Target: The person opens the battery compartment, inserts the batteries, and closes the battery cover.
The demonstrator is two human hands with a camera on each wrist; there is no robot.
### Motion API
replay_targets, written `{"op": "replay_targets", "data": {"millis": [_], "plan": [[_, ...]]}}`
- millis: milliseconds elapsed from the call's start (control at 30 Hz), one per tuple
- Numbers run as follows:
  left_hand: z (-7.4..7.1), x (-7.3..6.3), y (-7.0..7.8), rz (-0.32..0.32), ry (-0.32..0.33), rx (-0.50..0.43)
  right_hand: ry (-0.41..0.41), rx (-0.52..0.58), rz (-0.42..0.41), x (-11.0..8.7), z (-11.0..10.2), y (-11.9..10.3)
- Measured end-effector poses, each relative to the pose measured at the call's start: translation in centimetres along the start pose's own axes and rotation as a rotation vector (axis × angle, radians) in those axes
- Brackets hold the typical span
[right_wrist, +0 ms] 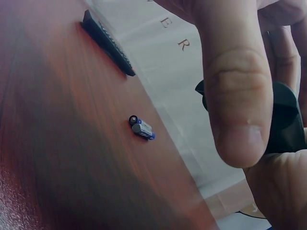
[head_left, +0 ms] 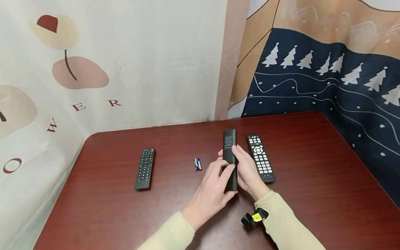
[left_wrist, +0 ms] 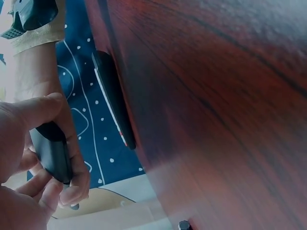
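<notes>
A black remote control (head_left: 229, 140) is held back side up over the table, its printed label near the far end. My right hand (head_left: 249, 173) grips it from the right, thumb lying on its back. From the left, my left hand (head_left: 210, 188) holds the lower half between thumb and fingers. The left wrist view shows the dark casing (left_wrist: 53, 155) between both hands; part of it is covered by fingers. To the left of the hands, two blue-and-silver batteries (head_left: 197, 164) lie side by side, also seen as batteries (right_wrist: 142, 128) in the right wrist view.
A second black remote (head_left: 145, 169) lies buttons up at the left. Another remote with white buttons (head_left: 261, 157) lies just right of my right hand. The brown table (head_left: 99, 221) ends at printed curtains (head_left: 163, 66) behind. A small black camera (head_left: 254, 217) is strapped to the right wrist.
</notes>
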State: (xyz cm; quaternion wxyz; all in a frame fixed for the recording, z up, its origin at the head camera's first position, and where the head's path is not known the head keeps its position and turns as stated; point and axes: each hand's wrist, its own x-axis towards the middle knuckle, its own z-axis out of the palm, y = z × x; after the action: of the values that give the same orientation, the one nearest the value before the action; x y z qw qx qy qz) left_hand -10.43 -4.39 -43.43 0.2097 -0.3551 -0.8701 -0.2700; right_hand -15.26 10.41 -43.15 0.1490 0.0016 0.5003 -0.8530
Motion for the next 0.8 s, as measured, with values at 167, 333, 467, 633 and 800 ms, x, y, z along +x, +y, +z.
{"op": "replay_targets", "data": {"millis": [167,333,467,633,800], "plan": [[-0.2,-0.3,-0.1,-0.010,-0.009,-0.002,-0.014,-0.005,0.009,0.0,0.0,0.1],[-0.4,-0.4,-0.2,0.003,0.007,0.008,-0.021,-0.010,0.000,0.2,-0.1,0.2],[-0.6,-0.4,-0.3,0.009,0.013,0.017,-0.035,-0.005,-0.002,0.2,-0.1,0.3],[-0.8,-0.6,-0.6,0.006,0.021,0.019,-0.030,-0.018,0.001,0.2,-0.2,0.4],[-1.0,-0.8,-0.8,0.008,0.017,0.025,-0.028,-0.029,0.002,0.3,-0.2,0.4]]}}
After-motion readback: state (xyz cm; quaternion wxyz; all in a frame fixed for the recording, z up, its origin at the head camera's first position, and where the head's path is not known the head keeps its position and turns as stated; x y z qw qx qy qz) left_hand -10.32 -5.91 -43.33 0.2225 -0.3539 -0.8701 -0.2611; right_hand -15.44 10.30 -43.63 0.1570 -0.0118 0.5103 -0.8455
